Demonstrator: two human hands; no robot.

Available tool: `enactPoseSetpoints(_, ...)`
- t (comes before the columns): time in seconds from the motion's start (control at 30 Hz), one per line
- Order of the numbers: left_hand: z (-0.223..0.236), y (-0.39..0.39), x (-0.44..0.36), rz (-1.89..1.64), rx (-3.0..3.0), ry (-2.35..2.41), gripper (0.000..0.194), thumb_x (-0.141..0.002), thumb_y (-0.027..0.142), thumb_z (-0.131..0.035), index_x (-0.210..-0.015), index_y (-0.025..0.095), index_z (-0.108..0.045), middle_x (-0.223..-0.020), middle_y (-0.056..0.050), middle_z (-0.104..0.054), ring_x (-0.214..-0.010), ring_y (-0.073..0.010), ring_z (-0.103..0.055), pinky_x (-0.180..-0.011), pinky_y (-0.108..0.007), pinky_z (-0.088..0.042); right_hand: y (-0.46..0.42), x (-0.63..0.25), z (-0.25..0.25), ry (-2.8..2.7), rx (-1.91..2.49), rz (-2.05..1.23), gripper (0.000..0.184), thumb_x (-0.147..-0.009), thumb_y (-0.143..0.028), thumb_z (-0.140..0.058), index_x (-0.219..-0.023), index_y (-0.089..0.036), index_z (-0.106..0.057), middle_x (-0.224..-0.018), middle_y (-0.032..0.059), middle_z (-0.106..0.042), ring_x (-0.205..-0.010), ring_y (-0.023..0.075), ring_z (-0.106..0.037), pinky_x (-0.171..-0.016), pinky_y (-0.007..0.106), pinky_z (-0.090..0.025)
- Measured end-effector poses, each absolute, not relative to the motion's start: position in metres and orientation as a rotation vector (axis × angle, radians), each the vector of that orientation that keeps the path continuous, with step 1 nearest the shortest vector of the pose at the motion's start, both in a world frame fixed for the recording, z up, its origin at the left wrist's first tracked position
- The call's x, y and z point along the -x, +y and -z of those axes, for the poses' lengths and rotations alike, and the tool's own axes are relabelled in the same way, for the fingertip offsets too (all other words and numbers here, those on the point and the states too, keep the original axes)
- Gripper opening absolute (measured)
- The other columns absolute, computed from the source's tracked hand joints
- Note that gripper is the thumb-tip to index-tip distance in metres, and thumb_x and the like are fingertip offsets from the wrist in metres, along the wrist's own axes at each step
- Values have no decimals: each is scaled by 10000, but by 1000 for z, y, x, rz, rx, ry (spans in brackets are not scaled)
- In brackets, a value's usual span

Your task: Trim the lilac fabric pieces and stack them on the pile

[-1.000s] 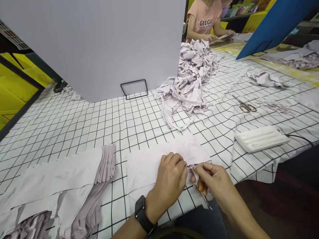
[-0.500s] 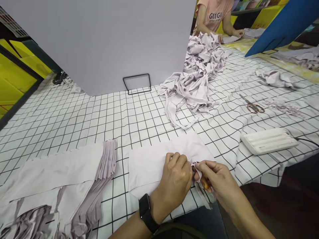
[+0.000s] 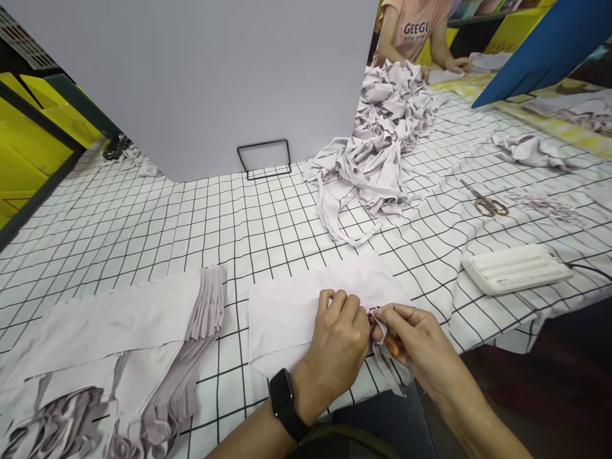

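A pale lilac fabric piece (image 3: pixel 287 312) lies flat before me, its right end gathered up at my hands. My left hand (image 3: pixel 337 341), with a dark watch on the wrist, is closed on the fabric's near edge. Pressed close beside it, my right hand (image 3: pixel 414 335) pinches the fabric edge between thumb and forefinger. An orange handle (image 3: pixel 393 346) shows under the right fingers; the rest of that tool is hidden. Narrow fabric strips (image 3: pixel 389 373) dangle below the pinch, over the table edge.
To the left lies a layered stack of fabric pieces (image 3: pixel 143 319). A grey divider panel (image 3: pixel 215 89) stands behind, beside a heap of fabric (image 3: pixel 377 159). Scissors (image 3: pixel 490 205), thread scraps (image 3: pixel 549 207) and a white corded device (image 3: pixel 519 269) lie right. A co-worker (image 3: pixel 415 32) handles fabric beyond.
Both hands keep nearly the same hold on the fabric. The view has shifted very slightly; the co-worker's hands have moved a little.
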State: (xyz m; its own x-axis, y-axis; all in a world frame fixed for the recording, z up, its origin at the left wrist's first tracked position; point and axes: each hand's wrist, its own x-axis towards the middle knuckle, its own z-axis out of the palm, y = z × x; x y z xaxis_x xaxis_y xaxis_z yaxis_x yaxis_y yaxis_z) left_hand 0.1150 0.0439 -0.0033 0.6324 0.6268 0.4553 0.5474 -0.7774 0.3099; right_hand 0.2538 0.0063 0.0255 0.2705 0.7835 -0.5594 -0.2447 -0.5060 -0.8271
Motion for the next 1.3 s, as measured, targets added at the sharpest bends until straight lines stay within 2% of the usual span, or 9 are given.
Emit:
enactPoseSetpoints(0.3, 2, 45, -116, -814, -2745, 954, 226, -910, 29, -502, -730, 154, -558, -761, -43, -529, -755, -200, -460, -771, -382, -441, 4, -257, -20, -635, 1631, -1424, 426, -699, -520, -794, -537, -181, -592, -490, -20, -519, -400, 73, -361, -382, 215, -262)
enactPoseSetpoints(0.53, 2, 45, -115, -750, -2795, 880, 213, -900, 23, -492, -747, 150, -568, -778, -55, -520, -771, -214, -444, -753, -372, -444, 10, -263, -27, -740, 1642, -1577, 466, -697, -518, -742, -470, -192, -497, -438, -59, -417, -394, 41, -223, -429, 221, -140)
enactPoseSetpoints(0.63, 3, 47, -114, -722, -2783, 893, 225, -912, 35, -494, -739, 165, -554, -776, -52, -518, -765, -217, -448, -736, -367, -440, 8, -265, -31, -791, 1653, -1632, 486, -699, -588, -738, -504, -188, -543, -427, -72, -398, -391, 37, -169, -426, 224, -128)
enactPoseSetpoints(0.77, 0, 46, -110, -625, -2774, 908, 193, -908, 46, -526, -765, 172, -557, -826, -55, -552, -815, -226, -490, -783, -383, -447, -13, -271, -34, -917, 1789, -1488, 465, -745, -642, -726, -823, -183, -720, -567, -5, -616, -413, 85, -328, -428, 240, -258)
enactPoseSetpoints(0.87, -5, 43, -107, -553, -2766, 899, 134, -910, 66, -535, -833, 160, -592, -944, -86, -600, -915, -249, -527, -842, -423, -449, -42, -280, -31, -1021, 1949, -1270, 523, -783, -653, -691, -1043, -200, -728, -630, 19, -675, -536, 171, -539, -516, 280, -416)
enactPoseSetpoints(0.97, -11, 40, -103, -528, -2677, 891, 109, -927, 101, -534, -928, 151, -632, -1095, -119, -627, -1023, -272, -551, -884, -456, -464, -75, -288, -24, -1112, 2061, -1146, 566, -797, -651, -663, -1167, -224, -700, -688, 25, -702, -670, 228, -643, -616, 309, -490)
enactPoseSetpoints(1.13, -16, 42, -68, -780, -2430, 920, 292, -905, 153, -594, -1194, 180, -625, -1321, -130, -600, -1221, -280, -555, -1020, -500, -482, -123, -279, -15, -1168, 2209, -710, 400, -836, -559, -629, -1099, -268, -706, -921, 67, -761, -698, 241, -677, -597, 315, -500)
enactPoseSetpoints(1.2, -18, 42, -43, -912, -2308, 1067, 244, -916, 148, -570, -1141, 195, -652, -1229, -106, -647, -1154, -256, -603, -981, -465, -520, -133, -267, -7, -1233, 2152, -618, 285, -860, -512, -628, -963, -266, -728, -941, 74, -757, -720, 239, -680, -640, 313, -517)
enactPoseSetpoints(1.3, -19, 33, -8, -987, -2199, 1251, 193, -921, 121, -554, -1044, 191, -684, -1048, -73, -687, -1016, -223, -646, -908, -407, -550, -128, -240, 17, -1352, 1883, -947, 270, -883, -485, -631, -890, -258, -778, -954, 79, -777, -866, 269, -715, -762, 322, -548)
